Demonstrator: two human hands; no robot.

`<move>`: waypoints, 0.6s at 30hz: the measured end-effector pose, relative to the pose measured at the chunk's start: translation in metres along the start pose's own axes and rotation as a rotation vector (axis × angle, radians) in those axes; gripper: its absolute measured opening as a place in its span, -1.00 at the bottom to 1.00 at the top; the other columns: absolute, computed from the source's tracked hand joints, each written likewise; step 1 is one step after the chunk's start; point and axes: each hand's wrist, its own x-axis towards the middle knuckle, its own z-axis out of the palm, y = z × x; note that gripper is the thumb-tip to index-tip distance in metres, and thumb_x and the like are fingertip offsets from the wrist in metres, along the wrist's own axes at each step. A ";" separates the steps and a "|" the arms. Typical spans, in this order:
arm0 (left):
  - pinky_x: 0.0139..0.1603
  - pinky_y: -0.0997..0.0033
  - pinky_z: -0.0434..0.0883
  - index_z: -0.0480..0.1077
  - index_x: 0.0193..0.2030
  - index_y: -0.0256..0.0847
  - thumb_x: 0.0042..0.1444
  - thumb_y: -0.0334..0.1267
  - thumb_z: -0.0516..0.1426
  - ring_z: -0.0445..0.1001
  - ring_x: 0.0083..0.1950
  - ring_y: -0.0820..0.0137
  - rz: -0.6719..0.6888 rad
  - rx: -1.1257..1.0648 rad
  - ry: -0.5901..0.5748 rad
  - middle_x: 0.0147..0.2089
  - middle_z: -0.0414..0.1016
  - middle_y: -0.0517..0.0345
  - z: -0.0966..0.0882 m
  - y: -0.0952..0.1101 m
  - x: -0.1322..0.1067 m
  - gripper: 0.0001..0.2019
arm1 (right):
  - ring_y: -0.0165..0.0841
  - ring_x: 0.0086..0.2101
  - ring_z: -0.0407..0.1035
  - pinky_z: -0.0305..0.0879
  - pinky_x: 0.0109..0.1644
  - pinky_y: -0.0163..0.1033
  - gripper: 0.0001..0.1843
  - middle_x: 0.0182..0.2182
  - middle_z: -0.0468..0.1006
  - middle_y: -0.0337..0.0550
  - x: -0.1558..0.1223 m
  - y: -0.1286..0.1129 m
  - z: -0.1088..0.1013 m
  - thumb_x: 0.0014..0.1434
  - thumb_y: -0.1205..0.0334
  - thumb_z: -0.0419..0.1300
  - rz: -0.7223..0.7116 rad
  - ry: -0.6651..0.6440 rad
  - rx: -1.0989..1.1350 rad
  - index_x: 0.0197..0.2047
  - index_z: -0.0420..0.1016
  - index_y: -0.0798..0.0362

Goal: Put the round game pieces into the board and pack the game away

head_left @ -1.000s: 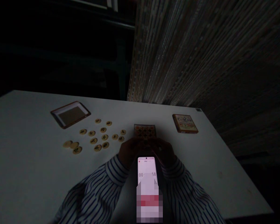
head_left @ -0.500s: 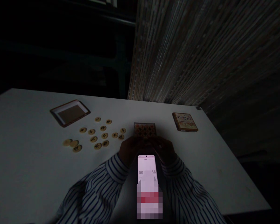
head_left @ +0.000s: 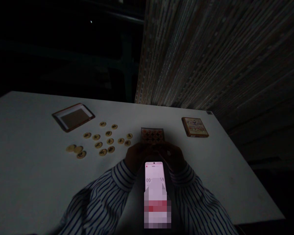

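A small tray of Chinese chess pieces [head_left: 152, 134] lies in front of me, with rows of round pieces showing in its far part. At its near left corner is my left hand [head_left: 137, 155], its fingers curled inward in deep shadow. My right hand [head_left: 172, 156] is bent over the near right corner, with fingers drawn together. The near part of the tray is covered by both hands. Darkness hides what, if anything, the fingers hold. Between my forearms lies a lit phone [head_left: 154, 172], its screen showing a timer and its lower part blurred out.
Several loose chess pieces [head_left: 110, 141] are spread on the white table [head_left: 39, 182] to the left. Behind them lies a shallow brown-rimmed lid or tray [head_left: 74, 117]. A closed flat box [head_left: 196, 126] rests at the right. A striped curtain [head_left: 176, 55] hangs beyond the far edge.
The right hand's fingers have shifted slightly, and a small light gap now shows among them. The phone's timer has advanced. The loose pieces stay in place.
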 end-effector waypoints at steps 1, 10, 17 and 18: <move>-0.32 0.43 0.47 0.48 -0.35 -0.22 -0.05 -0.19 0.13 0.50 -0.33 0.36 -0.001 0.011 0.008 -0.37 0.55 0.14 0.000 0.000 0.000 -0.81 | -0.45 -0.52 0.36 0.30 -0.49 -0.35 -0.84 -0.49 0.52 -0.19 0.000 0.000 0.000 0.06 0.25 0.11 -0.003 -0.002 -0.003 -0.29 0.48 0.06; -0.35 0.45 0.48 0.44 -0.34 -0.26 -0.07 -0.22 0.15 0.51 -0.35 0.39 -0.079 -0.178 -0.007 -0.37 0.55 0.13 0.004 0.000 -0.001 -0.82 | -0.39 -0.40 0.38 0.36 -0.38 -0.30 -0.78 -0.36 0.51 -0.12 -0.001 0.004 0.003 0.04 0.31 0.11 -0.106 -0.008 -0.024 -0.20 0.44 0.03; -0.33 0.43 0.49 0.43 -0.29 -0.27 -0.07 -0.23 0.16 0.51 -0.35 0.38 -0.118 -0.202 -0.028 -0.34 0.55 0.11 0.006 0.000 -0.002 -0.80 | -0.34 -0.34 0.40 0.39 -0.30 -0.24 -0.75 -0.32 0.50 -0.06 0.000 0.005 0.004 0.00 0.29 0.16 -0.160 0.005 -0.105 -0.19 0.43 0.04; -0.33 0.43 0.49 0.43 -0.29 -0.27 -0.07 -0.22 0.15 0.51 -0.35 0.38 -0.119 -0.184 -0.031 -0.33 0.55 0.11 0.006 0.000 -0.002 -0.80 | -0.33 -0.33 0.40 0.39 -0.29 -0.23 -0.74 -0.31 0.50 -0.06 0.000 0.006 0.004 -0.01 0.29 0.16 -0.163 0.001 -0.112 -0.18 0.43 0.04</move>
